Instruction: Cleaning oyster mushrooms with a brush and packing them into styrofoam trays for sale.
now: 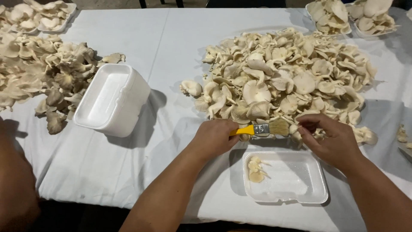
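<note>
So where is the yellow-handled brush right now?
In the head view, the brush is held in the left hand, just above the foam tray, at the near edge of the mushroom pile.

This looks like a food-packing workroom rather than a home kitchen. A long table under a white cloth (171,38) carries big loose heaps of pale oyster mushrooms (283,73), a stack of empty white foam trays (112,99), and filled foam trays (330,17) along its far edge.

A yellow-handled paintbrush (257,129) with a metal ferrule and pale bristles lies level, bristles pointing right, above the near edge of the tabletop (180,34). Its bristles meet a pale oyster mushroom (296,133), small and mostly hidden by fingers, at the near rim of the big heap.
</note>
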